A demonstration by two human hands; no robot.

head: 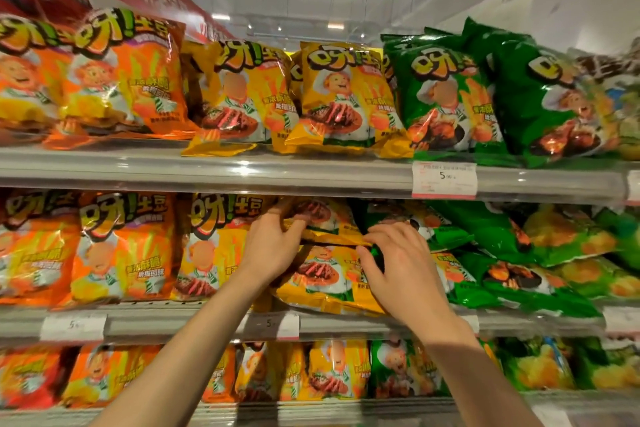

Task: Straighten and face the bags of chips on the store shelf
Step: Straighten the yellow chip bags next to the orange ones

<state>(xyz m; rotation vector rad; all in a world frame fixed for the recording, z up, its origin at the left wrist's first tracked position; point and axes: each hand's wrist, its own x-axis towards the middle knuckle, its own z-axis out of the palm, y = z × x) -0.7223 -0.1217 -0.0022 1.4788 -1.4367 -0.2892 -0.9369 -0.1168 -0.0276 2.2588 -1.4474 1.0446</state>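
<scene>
On the middle shelf [194, 322] two yellow chip bags lie flat, one stacked on the other. My left hand [270, 246] grips the left edge of the upper yellow bag [329, 222]. My right hand [401, 263] pinches that bag's right edge, its fingers also resting on the lower yellow bag [325, 281]. To the left, an upright yellow bag [211, 246] and orange bags [124, 246] face forward. Green bags [512, 263] lie tumbled to the right.
The top shelf [242, 170] carries upright orange, yellow [343, 97] and green bags [446, 97], with a price tag [444, 180] on its rail. The bottom shelf holds more bags [332, 371]. Price labels [72, 326] hang on the middle rail.
</scene>
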